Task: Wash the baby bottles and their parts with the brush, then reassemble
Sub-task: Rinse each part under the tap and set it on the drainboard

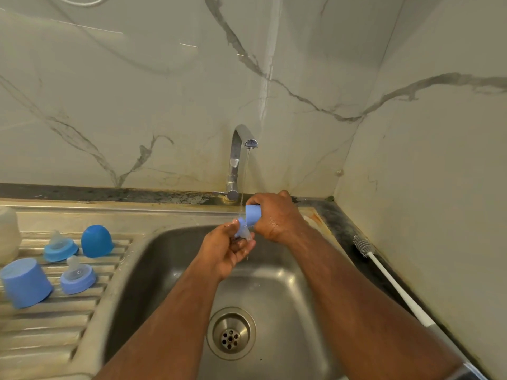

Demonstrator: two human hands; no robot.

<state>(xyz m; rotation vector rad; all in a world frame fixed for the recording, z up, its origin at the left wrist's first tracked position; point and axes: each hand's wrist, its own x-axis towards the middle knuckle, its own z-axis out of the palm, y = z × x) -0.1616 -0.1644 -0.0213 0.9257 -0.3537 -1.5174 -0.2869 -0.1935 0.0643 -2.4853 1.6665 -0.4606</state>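
Right hand [274, 218] grips the blue cap [253, 215], left hand [229, 249] pinches the teat collar [242, 229] at twelve o'clock over the drain [231, 333]—turn both slowly under the stream.

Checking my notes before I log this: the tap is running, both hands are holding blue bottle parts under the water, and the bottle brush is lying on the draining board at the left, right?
Not quite. The head view shows the bottle brush lying on the dark counter to the right of the sink, not on the draining board. The rest stands: the tap runs and both hands hold blue parts.

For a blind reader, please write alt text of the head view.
Under the running tap, the right hand holds a blue cap and the left hand a teat ring over the sink.
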